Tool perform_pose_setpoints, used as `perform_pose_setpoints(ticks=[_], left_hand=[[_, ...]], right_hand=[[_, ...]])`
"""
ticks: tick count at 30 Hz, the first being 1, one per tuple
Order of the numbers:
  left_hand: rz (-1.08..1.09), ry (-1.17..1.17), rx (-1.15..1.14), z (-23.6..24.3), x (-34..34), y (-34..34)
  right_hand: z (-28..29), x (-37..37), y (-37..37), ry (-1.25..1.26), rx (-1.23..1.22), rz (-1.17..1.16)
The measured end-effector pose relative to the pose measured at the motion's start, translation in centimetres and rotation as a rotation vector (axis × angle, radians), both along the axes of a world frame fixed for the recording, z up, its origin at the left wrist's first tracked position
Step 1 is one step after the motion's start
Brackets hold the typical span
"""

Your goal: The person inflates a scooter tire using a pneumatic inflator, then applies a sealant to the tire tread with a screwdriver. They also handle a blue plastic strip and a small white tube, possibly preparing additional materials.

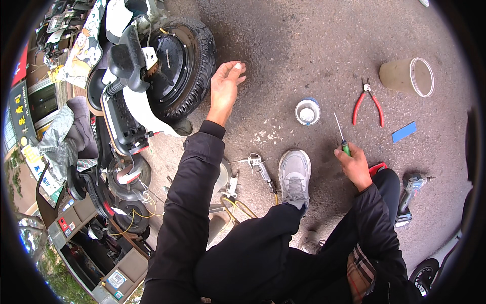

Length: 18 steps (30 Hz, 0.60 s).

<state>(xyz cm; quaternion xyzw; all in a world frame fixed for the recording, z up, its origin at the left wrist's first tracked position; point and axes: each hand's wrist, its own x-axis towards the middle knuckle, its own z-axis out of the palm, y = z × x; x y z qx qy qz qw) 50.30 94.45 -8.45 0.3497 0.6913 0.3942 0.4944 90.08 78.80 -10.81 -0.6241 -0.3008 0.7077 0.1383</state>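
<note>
wheel [182,66] far left | tin [308,111] centre | pliers [368,104] right of tin

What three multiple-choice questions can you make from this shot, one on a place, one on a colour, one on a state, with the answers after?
1. Where do the red-handled pliers lie on the grey asphalt ground?
A. Between the round white-and-blue tin and the blue flat card
B. Under the scooter wheel
C. In the tan plastic tub

2. What colour is the handle of the thin screwdriver in the right hand?
A. Yellow
B. Green
C. Black

3. How is the tan plastic tub resting?
A. Upright with a lid on
B. Upside down
C. Tipped on its side, mouth open

Answers: 1 A, the pliers sit right of the tin and up-left of the card. 2 B, green shows above the closed fist. 3 C, its rim faces sideways. The left hand, open, reaches toward the black scooter tyre.
</note>
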Motion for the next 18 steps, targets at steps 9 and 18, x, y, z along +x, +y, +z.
perform_pose_setpoints(ticks=[9,18], left_hand=[[0.014,0.013,0.009,-0.07,0.11,0.14],[-0.004,0.016,-0.019,0.28,0.18,0.13]], right_hand=[[0.13,-0.1,0.04,0.008,0.009,-0.011],[0.04,-0.06,0.06,0.001,0.009,0.0]])
